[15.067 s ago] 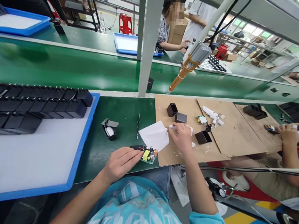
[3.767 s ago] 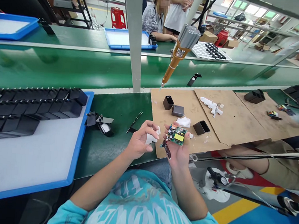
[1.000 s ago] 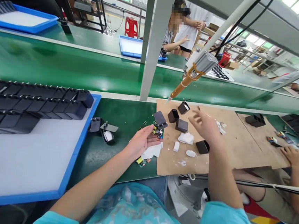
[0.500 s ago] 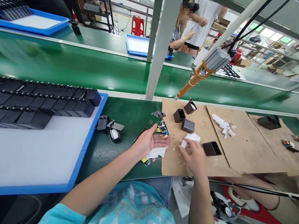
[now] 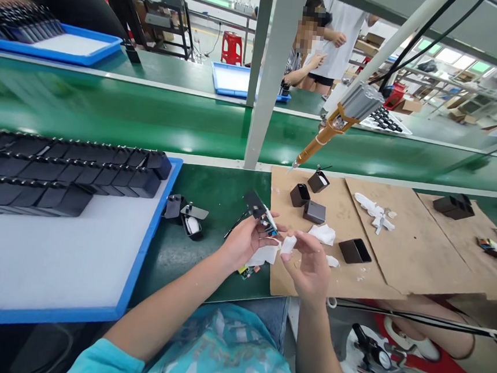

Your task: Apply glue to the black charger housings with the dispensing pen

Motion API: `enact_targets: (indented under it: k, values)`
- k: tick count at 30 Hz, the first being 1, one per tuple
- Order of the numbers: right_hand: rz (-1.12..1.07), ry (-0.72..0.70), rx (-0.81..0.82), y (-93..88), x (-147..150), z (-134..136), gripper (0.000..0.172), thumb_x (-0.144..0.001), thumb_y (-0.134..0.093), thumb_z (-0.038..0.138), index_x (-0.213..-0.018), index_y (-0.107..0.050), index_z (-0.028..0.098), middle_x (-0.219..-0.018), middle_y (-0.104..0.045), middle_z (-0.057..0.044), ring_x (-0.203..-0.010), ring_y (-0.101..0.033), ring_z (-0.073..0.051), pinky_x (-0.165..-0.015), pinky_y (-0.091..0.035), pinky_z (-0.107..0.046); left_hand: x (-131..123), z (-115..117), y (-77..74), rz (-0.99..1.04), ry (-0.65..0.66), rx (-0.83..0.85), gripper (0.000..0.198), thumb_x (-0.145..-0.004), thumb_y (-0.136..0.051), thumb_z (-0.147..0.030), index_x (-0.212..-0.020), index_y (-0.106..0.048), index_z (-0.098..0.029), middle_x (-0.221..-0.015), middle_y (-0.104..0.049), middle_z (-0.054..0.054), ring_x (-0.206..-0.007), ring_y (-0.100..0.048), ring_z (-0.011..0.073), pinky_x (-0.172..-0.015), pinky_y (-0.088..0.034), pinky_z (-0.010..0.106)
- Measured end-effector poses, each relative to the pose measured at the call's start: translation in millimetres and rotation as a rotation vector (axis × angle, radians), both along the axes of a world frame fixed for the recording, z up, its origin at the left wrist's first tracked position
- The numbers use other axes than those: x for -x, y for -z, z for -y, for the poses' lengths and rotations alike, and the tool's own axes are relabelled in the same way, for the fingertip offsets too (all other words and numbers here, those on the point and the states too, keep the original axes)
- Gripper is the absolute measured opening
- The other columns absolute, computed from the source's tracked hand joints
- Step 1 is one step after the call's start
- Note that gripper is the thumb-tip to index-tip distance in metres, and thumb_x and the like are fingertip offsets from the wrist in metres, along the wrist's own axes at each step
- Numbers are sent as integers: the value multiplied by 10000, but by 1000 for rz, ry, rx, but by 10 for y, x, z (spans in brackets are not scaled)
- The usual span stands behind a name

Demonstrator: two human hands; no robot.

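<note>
My left hand (image 5: 243, 243) grips a circuit board (image 5: 267, 220) with a black end plate (image 5: 253, 203) on it, tilted above the bench. Close beside it, my right hand (image 5: 311, 267) pinches a small folded white piece (image 5: 288, 245), its material hard to make out. Beneath my left hand lie a white sheet (image 5: 264, 256) and another circuit board (image 5: 247, 271), partly covered. More crumpled white pieces (image 5: 322, 233) rest on the cardboard. An open black case (image 5: 355, 251) lies to the right of my right hand. Several other black cases (image 5: 315, 211) stand farther back.
A blue-rimmed tray (image 5: 124, 292) of black cases fills the left. Black parts (image 5: 187, 219) sit beside it. An orange-brown dispenser (image 5: 317, 143) hangs over the cardboard (image 5: 381, 262). A metal post (image 5: 263, 95) rises behind the bench. Other people are across the bench and at right.
My left hand has lifted the circuit board with its black plate off the bench. My right hand has taken a white piece from the cardboard and brought it left, toward the board.
</note>
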State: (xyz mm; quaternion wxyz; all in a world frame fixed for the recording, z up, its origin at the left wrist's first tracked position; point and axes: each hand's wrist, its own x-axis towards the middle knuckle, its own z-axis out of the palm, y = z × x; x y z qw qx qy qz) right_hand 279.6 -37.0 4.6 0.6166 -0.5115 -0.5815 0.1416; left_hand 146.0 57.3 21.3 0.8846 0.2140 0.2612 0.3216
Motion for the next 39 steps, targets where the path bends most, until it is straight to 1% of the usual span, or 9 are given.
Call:
enact_targets:
  k: [5, 8, 11, 14, 19, 23, 27, 33, 39]
  values:
    - [103, 80, -16, 110, 98, -33, 510, -775, -719, 142, -1248, -579, 276, -1107, -664, -80, -1000, -645, -216, -786, -589, -373, -15, 19, 43, 1, -55, 12, 248, -865, -667, -387, -888, -661, -140, -818, -742, 84, -709, -700, 180, -694, -536, 278]
    - [74, 158, -49, 158, 127, -84, 514, -780, -709, 132, -1252, -569, 278, -1114, -652, -77, -1023, -636, -210, -809, -580, -371, -1, 35, 22, 54, -79, -31, 266, -787, -758, -386, -899, -685, -155, -877, -743, 59, -804, -699, 187, -743, -535, 283]
    - [26, 201, -83, 166, 137, -132, 504, -790, -700, 142, -1254, -562, 279, -1111, -646, -73, -1036, -639, -201, -804, -585, -346, 16, 47, -7, 127, -39, -85, 259, -761, -785, -360, -925, -722, -170, -936, -745, 53, -887, -689, 193, -777, -529, 283]
    - [-18, 237, -109, 160, 139, -158, 464, -789, -706, 165, -1225, -578, 264, -1090, -644, -77, -1023, -655, -207, -802, -594, -348, 26, 56, -28, 132, 17, -106, 257, -732, -809, -328, -921, -749, -164, -992, -748, 72, -936, -680, 207, -807, -518, 290]
    - [-99, 286, -130, 133, 140, -172, 447, -779, -720, 173, -1199, -585, 247, -1083, -640, -87, -983, -680, -214, -786, -606, -364, 34, 72, -33, 76, 73, -136, 313, -683, -846, -361, -879, -768, -129, -957, -751, 99, -809, -662, 165, -774, -501, 269]
    - [-113, 297, -132, 84, 140, -158, 446, -777, -722, 177, -1194, -578, 244, -1072, -655, -81, -965, -695, -208, -782, -616, -365, 45, 75, -27, 83, 142, -162, 335, -697, -838, -383, -881, -765, -112, -918, -749, 108, -743, -654, 147, -726, -501, 252]
    - [-121, 270, -127, 37, 148, -128, 479, -769, -730, 173, -1212, -566, 253, -1085, -663, -77, -960, -711, -212, -784, -622, -366, 59, 78, -23, 165, 174, -189, 292, -764, -794, -357, -956, -760, -139, -979, -751, 98, -861, -691, 182, -805, -525, 278]
    - [-76, 265, -185, -4, 145, -91, 552, -747, -731, 94, -1245, -572, 273, -1111, -675, -57, -995, -703, -193, -848, -601, -344, 52, 106, -36, 192, 179, -194, 270, -772, -788, -317, -982, -754, -151, -1028, -752, 91, -989, -693, 247, -991, -482, 403]
    - [111, 281, -199, -15, 112, -72, 566, -749, -740, 118, -1264, -551, 258, -1088, -701, -61, -994, -693, -208, -829, -587, -370, 5, 146, -54, 161, 130, -187, 272, -779, -773, -335, -987, -751, -160, -1055, -744, 96, -1129, -632, 282, -1018, -468, 423]
